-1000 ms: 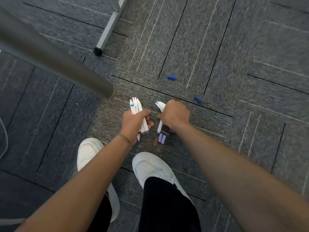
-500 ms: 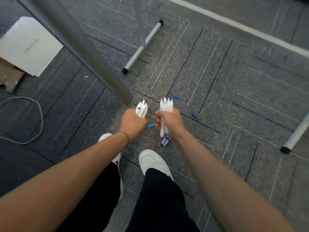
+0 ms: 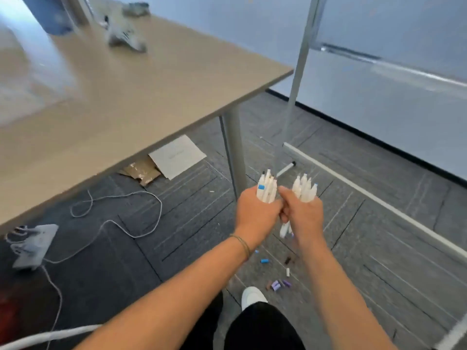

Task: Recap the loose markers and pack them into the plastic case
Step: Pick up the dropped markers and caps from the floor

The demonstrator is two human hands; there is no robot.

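Far left on the carpet: a white power strip (image 3: pixel 34 245) with a white cable (image 3: pixel 118 221) looping away from it toward the middle. Above that, a beige table (image 3: pixel 131 97) fills the upper left; something grey and blurred (image 3: pixel 126 34) sits on its far side, can't tell what. Under the table edge lie a piece of brown cardboard (image 3: pixel 140 171) and a white sheet (image 3: pixel 177 156), just beside each other, with the grey table leg (image 3: pixel 236 150) to their right. Left hand (image 3: pixel 256 214) is fisted around a bundle of white markers (image 3: pixel 266 190), which pokes up out of the top of the fist, uncapped ends up, one with a blue band. Right hand (image 3: pixel 303 215) is just beside it, knuckles touching or near enough; its fingers are curled round a second bundle of white markers (image 3: pixel 305 189), tips above the hand and tail ends sticking out below near the wrist. Both bundles are held over the floor, in front of the table leg. Below and between the forearms, loose caps (image 3: pixel 278 285) are scattered on the carpet: purple and brown ones clustered near a white shoe (image 3: pixel 252 296), a blue cap (image 3: pixel 264 261) higher up. A single marker (image 3: pixel 285 169) lies on the floor beyond the hands. Right side: a whiteboard stand's pole (image 3: pixel 297 79) and its white floor rail (image 3: pixel 379 202). Frame is motion-blurred.
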